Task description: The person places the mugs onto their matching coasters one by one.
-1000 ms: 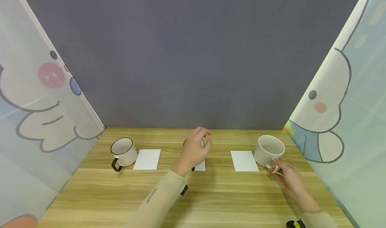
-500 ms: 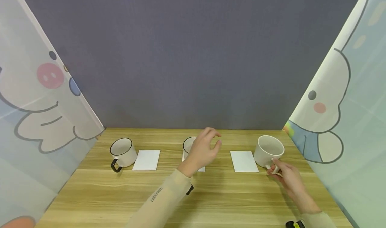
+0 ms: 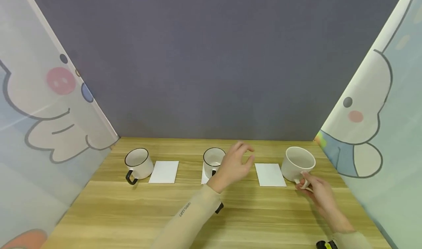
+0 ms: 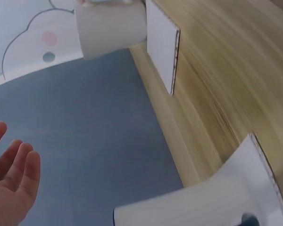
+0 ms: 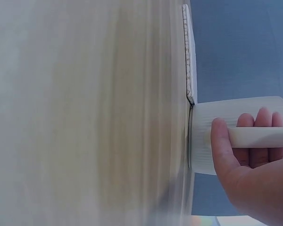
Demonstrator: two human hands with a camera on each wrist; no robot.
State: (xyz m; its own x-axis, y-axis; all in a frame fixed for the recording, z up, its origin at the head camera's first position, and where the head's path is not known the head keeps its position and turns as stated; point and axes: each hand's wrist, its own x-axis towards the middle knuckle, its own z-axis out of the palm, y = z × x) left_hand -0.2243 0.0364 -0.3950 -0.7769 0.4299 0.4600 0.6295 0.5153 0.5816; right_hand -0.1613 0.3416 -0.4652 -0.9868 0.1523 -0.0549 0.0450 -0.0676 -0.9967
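fingers of the right hand [image 3: 318, 192] are curled round the handle of a plain white, ceramic-looking cylindrical mug [image 3: 293, 169], with the thumb at the handle too. the mug stands upright on a pale wood-grained worktop [image 3: 257, 219], just beyond these fingers.

to the left of the right fingers lies a flat white cardboard square [image 3: 270, 175], just beside the mug's base; whether the two touch cannot be told.

the left hand [image 3: 233, 167] is held above the worktop, its fingers bent slightly and parted from the thumb, with nothing between them. just left of the left fingers, a white cylindrical mug with a thin black rim and black handle [image 3: 213, 163] stands upright on a second white cardboard square [image 3: 205, 176], partly hidden by the hand.

farther left of those fingers lies a third white cardboard square [image 3: 164, 172], and just past it another white mug with a black rim and black handle [image 3: 140, 164] stands upright on the worktop, handle toward the person.

beyond both sets of fingers rises a plain dark grey panel [image 3: 211, 66]; pale cartoon-printed sheets [image 3: 366, 121] flank it. a cream sleeve with dark lettering [image 3: 186, 218] covers the left forearm.
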